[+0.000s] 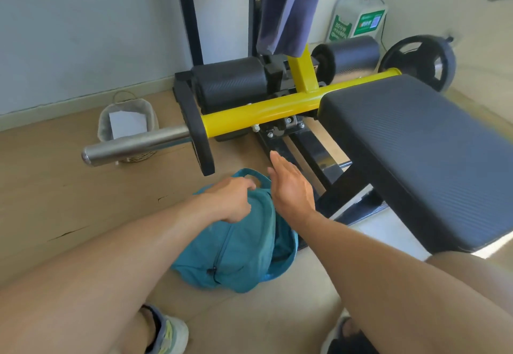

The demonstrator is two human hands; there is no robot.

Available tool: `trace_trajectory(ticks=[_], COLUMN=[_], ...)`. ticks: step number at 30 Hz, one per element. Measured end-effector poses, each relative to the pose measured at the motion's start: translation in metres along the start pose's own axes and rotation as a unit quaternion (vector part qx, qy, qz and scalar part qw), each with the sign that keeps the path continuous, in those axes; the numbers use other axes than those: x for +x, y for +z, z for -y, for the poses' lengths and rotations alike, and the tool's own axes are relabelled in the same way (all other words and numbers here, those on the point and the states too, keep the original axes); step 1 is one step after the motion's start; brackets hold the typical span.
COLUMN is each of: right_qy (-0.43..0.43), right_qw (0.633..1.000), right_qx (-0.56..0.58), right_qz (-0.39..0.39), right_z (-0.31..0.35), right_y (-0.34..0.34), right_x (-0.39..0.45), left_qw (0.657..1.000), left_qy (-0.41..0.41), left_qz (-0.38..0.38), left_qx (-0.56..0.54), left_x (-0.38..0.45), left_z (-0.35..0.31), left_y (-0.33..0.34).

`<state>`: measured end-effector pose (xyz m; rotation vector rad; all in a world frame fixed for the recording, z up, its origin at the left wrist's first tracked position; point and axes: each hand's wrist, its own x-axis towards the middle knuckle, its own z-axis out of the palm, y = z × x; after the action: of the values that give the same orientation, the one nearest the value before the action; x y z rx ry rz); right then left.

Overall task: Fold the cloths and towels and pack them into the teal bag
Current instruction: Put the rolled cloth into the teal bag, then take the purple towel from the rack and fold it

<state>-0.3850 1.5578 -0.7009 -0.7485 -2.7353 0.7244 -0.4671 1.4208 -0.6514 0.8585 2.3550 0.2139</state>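
Teal bag (pixel 236 245) is gripped at its top by left hand (pixel 231 198); right hand (pixel 291 187), fingers (pixel 277 163) straight and empty, is held just beside it, nearest the bag's open mouth.

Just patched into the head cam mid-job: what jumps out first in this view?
The yellow bar of a gym machine cuts across the middle, with a black padded bench to the right. Below it, the teal bag lies on the floor; the left hand grips its top while the right hand hovers open beside it. A purple-grey cloth hangs from the frame at top.
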Motion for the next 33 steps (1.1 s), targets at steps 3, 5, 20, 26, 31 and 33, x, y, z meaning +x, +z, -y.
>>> trace_trajectory(ticks=[3, 5, 20, 26, 31, 33], right_qy=[-0.032, -0.036, 0.017, 0.041, -0.054, -0.079], right_qw=[0.999, 0.997, 0.89, 0.916, 0.969, 0.978], right_qx=[0.027, 0.047, 0.379, 0.347, 0.195, 0.163], right_qz=[-0.031, -0.049, -0.253, -0.198, -0.143, -0.105], right_z=[0.013, 0.019, 0.128, 0.142, 0.122, 0.112], right_y=[-0.024, -0.036, -0.163, -0.189, -0.169, -0.161], right_x=[0.015, 0.022, 0.085, 0.111, 0.081, 0.065], left_qw=[0.987, 0.97, 0.869, 0.843, 0.794, 0.788], left_qy=[0.02, 0.031, 0.156, 0.168, 0.171, 0.18], left_qz=[-0.134, -0.203, -0.361, -0.385, -0.431, -0.427], left_qx=[-0.081, -0.129, -0.3, -0.336, -0.394, -0.405], left_x=[-0.006, -0.01, -0.021, -0.021, -0.025, -0.027], left_z=[-0.01, -0.014, -0.021, -0.021, -0.024, -0.025], left_y=[-0.023, -0.034, -0.095, -0.102, -0.105, -0.106])
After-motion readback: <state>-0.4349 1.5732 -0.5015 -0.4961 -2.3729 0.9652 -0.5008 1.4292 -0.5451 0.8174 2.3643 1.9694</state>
